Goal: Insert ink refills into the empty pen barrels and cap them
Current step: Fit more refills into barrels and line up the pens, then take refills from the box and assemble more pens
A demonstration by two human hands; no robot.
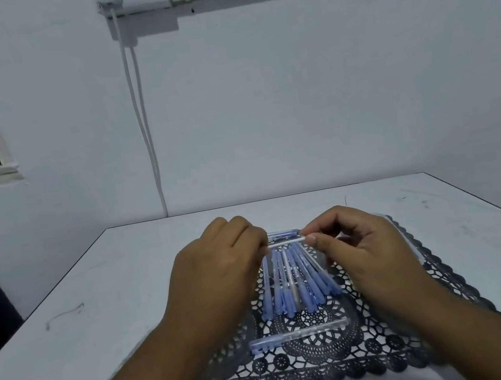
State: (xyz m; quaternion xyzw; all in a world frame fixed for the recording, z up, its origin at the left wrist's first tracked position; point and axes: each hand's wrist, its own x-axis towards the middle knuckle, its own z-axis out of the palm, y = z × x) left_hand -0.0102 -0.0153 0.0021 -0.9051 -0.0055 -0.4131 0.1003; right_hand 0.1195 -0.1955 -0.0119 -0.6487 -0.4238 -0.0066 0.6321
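While both hands pinch refill, pens below.

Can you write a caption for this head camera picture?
Both hands, left and right, hold a thin white refill above blue pens on a lace mat.

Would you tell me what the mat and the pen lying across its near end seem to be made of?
Mat: dark openwork lace, probably crocheted fabric or moulded vinyl; the table shows through its holes. Pen: clear, glossy plastic barrel with a blue cap, likely plastic too.
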